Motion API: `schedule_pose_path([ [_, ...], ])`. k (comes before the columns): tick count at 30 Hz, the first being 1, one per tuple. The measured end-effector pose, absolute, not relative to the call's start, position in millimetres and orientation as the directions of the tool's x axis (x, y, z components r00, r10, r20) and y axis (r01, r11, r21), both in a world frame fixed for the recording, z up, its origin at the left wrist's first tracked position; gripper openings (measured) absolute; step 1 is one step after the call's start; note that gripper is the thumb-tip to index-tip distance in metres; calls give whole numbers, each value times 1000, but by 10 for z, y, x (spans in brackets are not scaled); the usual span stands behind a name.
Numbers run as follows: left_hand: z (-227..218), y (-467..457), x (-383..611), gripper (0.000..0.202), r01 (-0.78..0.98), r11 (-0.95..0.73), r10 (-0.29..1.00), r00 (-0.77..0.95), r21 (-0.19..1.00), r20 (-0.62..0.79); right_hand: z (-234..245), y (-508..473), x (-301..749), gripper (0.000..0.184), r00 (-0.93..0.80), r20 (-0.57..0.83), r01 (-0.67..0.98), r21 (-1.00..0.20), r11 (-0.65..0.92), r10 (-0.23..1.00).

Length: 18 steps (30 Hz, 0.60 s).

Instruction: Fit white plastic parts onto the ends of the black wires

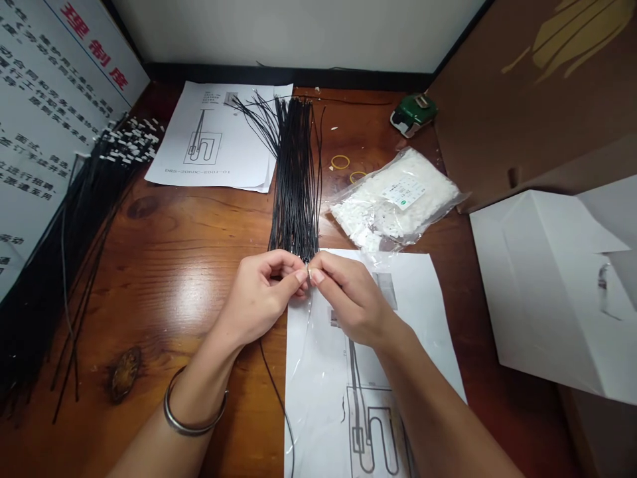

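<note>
My left hand (266, 292) is closed in a pinch, a bracelet round its wrist. A thin black wire (277, 385) runs from beneath it toward the bottom edge. Fingertip to fingertip with it, my right hand (348, 292) pinches a tiny whitish piece that looks like a connector, mostly covered by the fingers. Just beyond both hands lies a bundle of black wires (296, 179) with its near ends close to my fingers. Below the hands a printed drawing sheet (318, 411) is spread on the table.
A clear bag of white connectors (368, 212) lies right of the bundle, near yellow rubber bands (340, 162) and a green tape measure (414, 114). At left are wires with white connectors (132, 141); papers (169, 146) lie behind. A white box (527, 285) stands right.
</note>
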<state>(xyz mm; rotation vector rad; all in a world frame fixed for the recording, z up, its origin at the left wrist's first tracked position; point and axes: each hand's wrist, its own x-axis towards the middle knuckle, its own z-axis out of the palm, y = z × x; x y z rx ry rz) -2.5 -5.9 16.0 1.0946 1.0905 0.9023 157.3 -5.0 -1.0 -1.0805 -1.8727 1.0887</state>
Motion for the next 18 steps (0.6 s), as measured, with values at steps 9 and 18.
schedule_pose_path([
  [9,156,-57,-22,8,-32,234,946,239,972,-220,28,-52,1568,25,-407,155,364,-876,316,900],
  [18,138,-73,-22,8,-31,226,947,240,974,-212,16,-57,1582,25,-415,163,370,-869,329,895],
])
